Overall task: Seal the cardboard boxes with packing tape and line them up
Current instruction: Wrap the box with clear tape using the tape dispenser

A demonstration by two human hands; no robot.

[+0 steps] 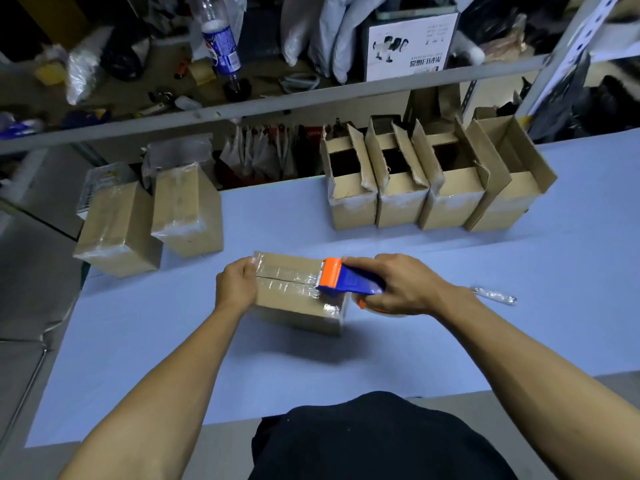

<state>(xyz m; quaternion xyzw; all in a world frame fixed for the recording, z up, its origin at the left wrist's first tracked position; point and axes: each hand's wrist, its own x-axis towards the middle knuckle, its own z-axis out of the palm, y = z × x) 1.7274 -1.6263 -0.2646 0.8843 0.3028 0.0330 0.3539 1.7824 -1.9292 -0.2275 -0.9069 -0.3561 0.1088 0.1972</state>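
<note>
A closed cardboard box (pixel 294 303) lies in the middle of the blue table (pixel 311 368), clear tape running along its top seam. My left hand (pixel 236 284) grips the box's left end, thumb on top. My right hand (pixel 398 284) grips a blue and orange tape dispenser (pixel 346 277), whose orange head rests on the box's right top edge. Two taped boxes (pixel 121 230) (pixel 188 211) stand at the far left. Several boxes with open flaps (pixel 433 188) stand in a row at the far right.
A crumpled strip of tape (pixel 495 295) lies on the table right of my right hand. A metal shelf rail (pixel 277 102) crosses above the boxes, with a soda bottle (pixel 220 43), bags and a printed white carton (pixel 408 46) behind it. Packets (pixel 259 154) stand under the shelf.
</note>
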